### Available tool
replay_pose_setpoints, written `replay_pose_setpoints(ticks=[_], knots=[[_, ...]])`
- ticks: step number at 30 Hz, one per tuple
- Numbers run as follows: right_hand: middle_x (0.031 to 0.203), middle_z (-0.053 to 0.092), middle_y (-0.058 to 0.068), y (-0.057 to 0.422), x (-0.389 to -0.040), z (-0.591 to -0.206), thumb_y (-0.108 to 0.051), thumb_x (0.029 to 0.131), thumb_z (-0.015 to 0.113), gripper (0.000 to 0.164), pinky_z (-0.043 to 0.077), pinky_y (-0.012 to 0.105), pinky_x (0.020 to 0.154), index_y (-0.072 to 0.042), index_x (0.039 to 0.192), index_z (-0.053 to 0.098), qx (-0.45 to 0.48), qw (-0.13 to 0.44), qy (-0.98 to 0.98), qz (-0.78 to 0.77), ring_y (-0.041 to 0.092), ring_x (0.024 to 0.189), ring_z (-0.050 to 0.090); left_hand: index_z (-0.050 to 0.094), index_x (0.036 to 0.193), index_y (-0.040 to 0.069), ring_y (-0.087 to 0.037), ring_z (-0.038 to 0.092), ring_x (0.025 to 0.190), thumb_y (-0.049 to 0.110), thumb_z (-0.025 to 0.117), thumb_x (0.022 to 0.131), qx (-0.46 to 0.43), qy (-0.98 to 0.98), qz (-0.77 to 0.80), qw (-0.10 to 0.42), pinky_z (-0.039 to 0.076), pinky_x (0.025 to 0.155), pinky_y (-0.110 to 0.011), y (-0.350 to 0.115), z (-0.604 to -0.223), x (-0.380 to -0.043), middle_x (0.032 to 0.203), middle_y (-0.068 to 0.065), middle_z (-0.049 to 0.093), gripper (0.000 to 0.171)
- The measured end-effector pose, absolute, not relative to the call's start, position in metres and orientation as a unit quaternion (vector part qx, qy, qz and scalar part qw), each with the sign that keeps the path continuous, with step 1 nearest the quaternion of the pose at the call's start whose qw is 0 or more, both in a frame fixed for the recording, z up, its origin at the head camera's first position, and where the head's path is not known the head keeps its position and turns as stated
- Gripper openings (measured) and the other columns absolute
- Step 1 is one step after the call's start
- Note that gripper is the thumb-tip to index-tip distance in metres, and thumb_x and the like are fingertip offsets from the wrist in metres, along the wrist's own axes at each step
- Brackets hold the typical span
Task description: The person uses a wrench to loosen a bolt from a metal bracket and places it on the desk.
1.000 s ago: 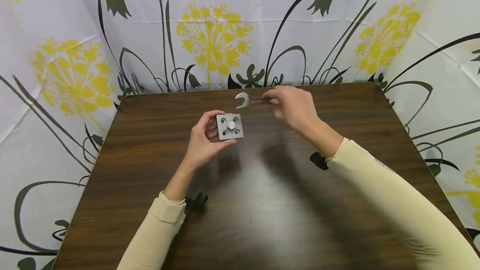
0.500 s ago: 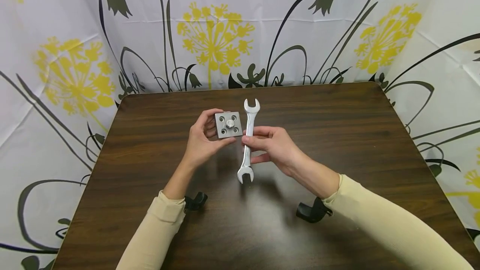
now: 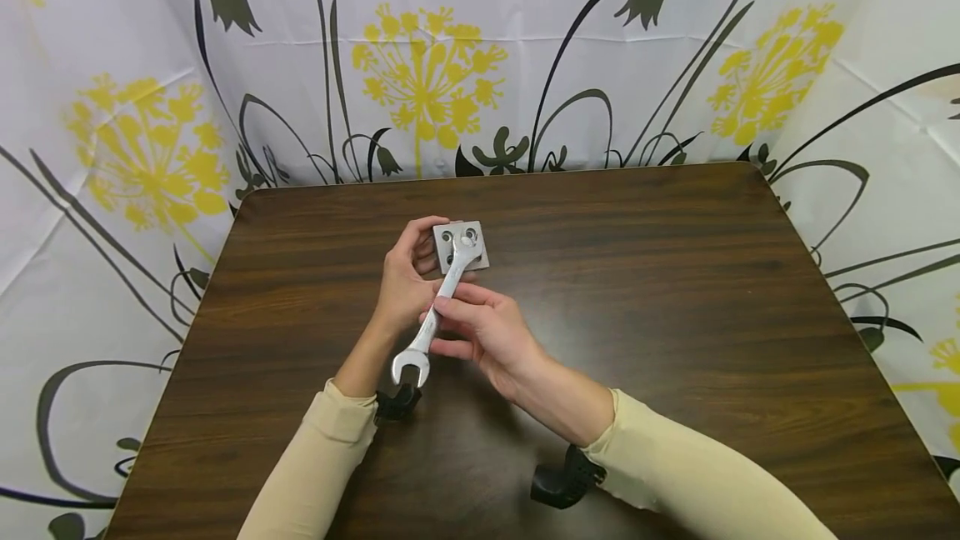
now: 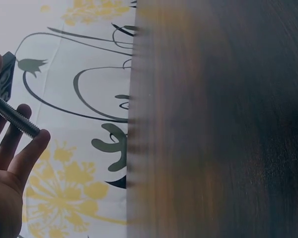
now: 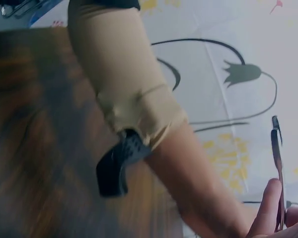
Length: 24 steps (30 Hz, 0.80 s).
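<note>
The head view was lit pretty evenly and rendered mostly sharp, with a soft sheen spread over the dark tabletop (image 3: 675,298) and a faint shadow thrown below the right hand (image 3: 495,332). Both wrist views were dimmer; there the tabletop got badly blurred, with yellowish reflections smeared across the left one.

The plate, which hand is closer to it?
Left. The left hand grips the plate itself. The right hand is below the plate in the head view, holding the wrench that reaches over it.
</note>
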State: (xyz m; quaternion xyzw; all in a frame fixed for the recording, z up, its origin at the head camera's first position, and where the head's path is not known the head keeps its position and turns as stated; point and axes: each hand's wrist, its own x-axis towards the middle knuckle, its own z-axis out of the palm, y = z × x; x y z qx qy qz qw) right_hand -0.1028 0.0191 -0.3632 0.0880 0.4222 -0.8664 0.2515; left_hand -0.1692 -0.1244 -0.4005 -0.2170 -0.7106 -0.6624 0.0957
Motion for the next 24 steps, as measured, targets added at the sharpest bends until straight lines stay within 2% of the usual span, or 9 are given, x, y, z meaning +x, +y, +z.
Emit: replay_pose_setpoints(ticks=[4, 14, 24], knots=[[0.092, 0.067, 0.005, 0.006, -0.098, -0.364, 0.001, 0.094, 0.061, 0.032, 0.059, 0.034, 0.069, 0.009, 0.125, 0.058, 0.1, 0.237, 0.408, -0.876, 0.014, 0.081, 0.066, 0.048, 0.129, -0.006, -0.022, 0.066, 0.103, -0.017, 0.082, 0.066, -0.202, -0.721, -0.656, 0.091, 0.056, 0.084, -0.037, -0.123, -0.4, -0.167, 0.116, -0.022, 0.065, 0.072], [0.091, 0.067, 0.006, -0.008, -0.094, -0.373, 0.001, 0.094, 0.062, 0.028, 0.058, 0.04, 0.076, 0.009, 0.12, 0.062, 0.104, 0.217, 0.414, -0.878, 0.015, 0.081, 0.066, 0.048, 0.129, -0.008, -0.022, 0.066, 0.102, -0.016, 0.083, 0.067, -0.196, -0.723, -0.654, 0.104, 0.056, 0.083, -0.036, -0.12, -0.398, -0.166, 0.115, -0.022, 0.066, 0.071], [0.093, 0.068, 0.006, 0.003, -0.099, -0.381, 0.0, 0.093, 0.063, 0.029, 0.06, 0.036, 0.067, 0.009, 0.121, 0.063, 0.091, 0.21, 0.466, -0.855, 0.017, 0.078, 0.066, 0.049, 0.128, -0.008, -0.02, 0.066, 0.101, -0.015, 0.084, 0.065, -0.195, -0.724, -0.653, 0.106, 0.056, 0.084, -0.036, -0.124, -0.401, -0.169, 0.113, -0.023, 0.066, 0.072]])
